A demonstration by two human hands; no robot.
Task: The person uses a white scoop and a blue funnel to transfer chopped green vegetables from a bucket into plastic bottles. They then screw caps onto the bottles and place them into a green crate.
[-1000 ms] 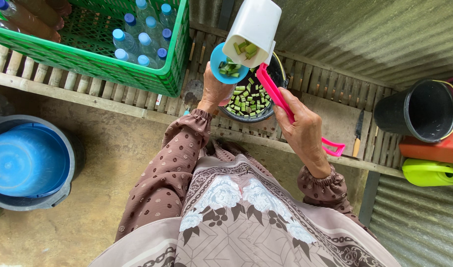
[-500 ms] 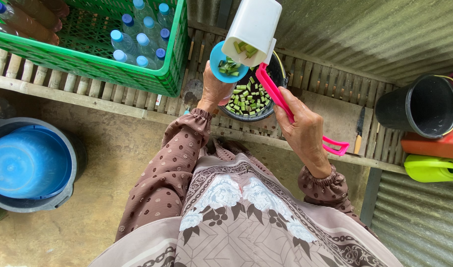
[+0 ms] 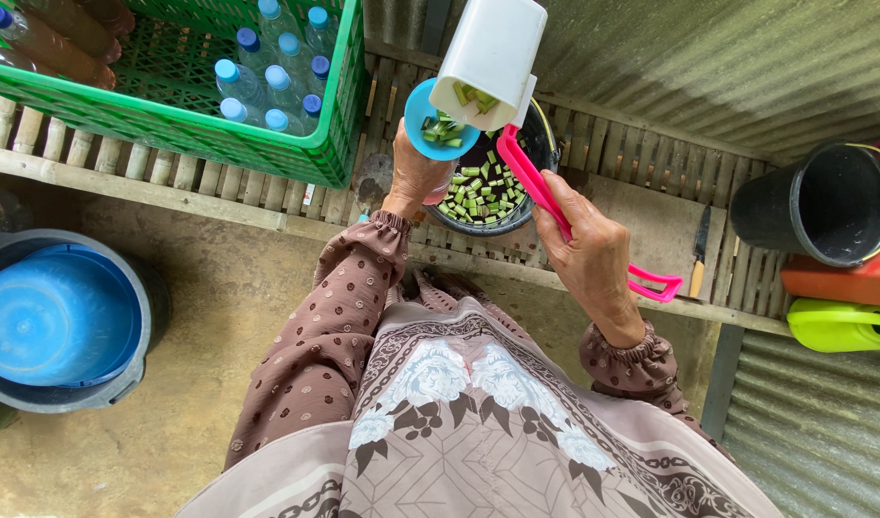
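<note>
My right hand (image 3: 590, 257) grips the pink handle (image 3: 546, 201) of a white scoop-like container (image 3: 490, 59), tipped mouth-down with green cut vegetable pieces at its opening. My left hand (image 3: 416, 177) holds a small blue cup (image 3: 438, 123) right under that opening; green pieces lie in the cup. Below both stands a dark bowl (image 3: 488, 187) filled with chopped green pieces, on a slatted bamboo bench (image 3: 642, 216).
A green crate (image 3: 186, 129) of capped plastic bottles sits at the left of the bench. A knife (image 3: 699, 254) lies to the right, near a black bucket (image 3: 809, 206), an orange box and a lime-green container (image 3: 843, 326). A blue basin (image 3: 51, 321) stands on the ground.
The white container and blue cup stay together over the bowl; the view has shifted slightly, and both hands hold nearly the same pose.
</note>
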